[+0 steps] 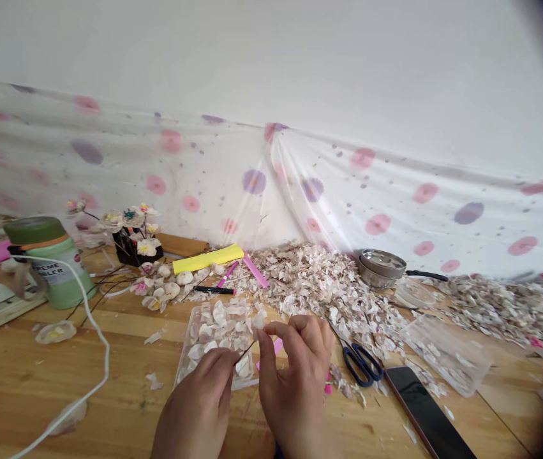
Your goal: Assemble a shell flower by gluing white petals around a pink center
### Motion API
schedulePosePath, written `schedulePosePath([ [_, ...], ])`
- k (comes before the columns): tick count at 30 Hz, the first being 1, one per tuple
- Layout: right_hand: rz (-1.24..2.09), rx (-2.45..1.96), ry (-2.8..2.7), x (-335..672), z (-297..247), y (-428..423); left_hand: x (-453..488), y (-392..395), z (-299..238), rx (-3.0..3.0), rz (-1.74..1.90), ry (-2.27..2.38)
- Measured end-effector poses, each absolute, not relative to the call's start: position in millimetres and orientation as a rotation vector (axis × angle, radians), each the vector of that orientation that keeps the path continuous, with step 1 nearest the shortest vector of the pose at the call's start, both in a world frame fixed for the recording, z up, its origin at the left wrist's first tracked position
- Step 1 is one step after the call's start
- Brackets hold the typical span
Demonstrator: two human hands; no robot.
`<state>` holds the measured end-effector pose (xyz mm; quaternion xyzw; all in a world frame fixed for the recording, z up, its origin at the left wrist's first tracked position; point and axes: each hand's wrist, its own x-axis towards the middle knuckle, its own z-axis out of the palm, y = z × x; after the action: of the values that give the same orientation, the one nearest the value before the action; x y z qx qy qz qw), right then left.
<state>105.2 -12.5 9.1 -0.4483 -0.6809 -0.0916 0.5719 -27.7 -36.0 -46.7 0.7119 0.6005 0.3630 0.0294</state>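
Over the near side of the bench, the left hand is pinching a thin dark wire, its long axis slanting far and right toward the right hand, whose fingertips are pinching closely at its far tip.

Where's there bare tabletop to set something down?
Mainly the wood between the white cable and the left hand, despite a few pale scraps. A smaller patch lies between the right hand and the phone, nearer than the scissors. Beyond the hands it's crowded: clear box of flakes and the pale heap.
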Motion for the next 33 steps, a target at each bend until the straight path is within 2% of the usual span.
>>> schedulePosePath([
  [8, -0.153, -0.919, -1.615, 120.3, -5.0, -25.2, -32.7, -35.1, -31.0, 1.795, 1.308, 1.699],
  [17, 0.713, -0.827, -1.536, 96.4, -25.3, -17.6, -32.0, -40.5, -3.2, 1.369, 1.418, 1.541],
  [20, 0.892, -0.796, -1.469, 96.0, -23.2, -16.2, -26.5, -43.3, 3.9, 1.28, 1.442, 1.554],
  [28, 1.152, -0.78, -1.231, 106.8, -28.9, -14.8, -15.7, -46.5, 4.3, 1.295, 1.433, 1.565],
  [33, 1.054, -0.808, -1.143, 119.0, -16.8, -12.3, -7.7, -49.2, 8.4, 1.29, 1.404, 1.529],
])
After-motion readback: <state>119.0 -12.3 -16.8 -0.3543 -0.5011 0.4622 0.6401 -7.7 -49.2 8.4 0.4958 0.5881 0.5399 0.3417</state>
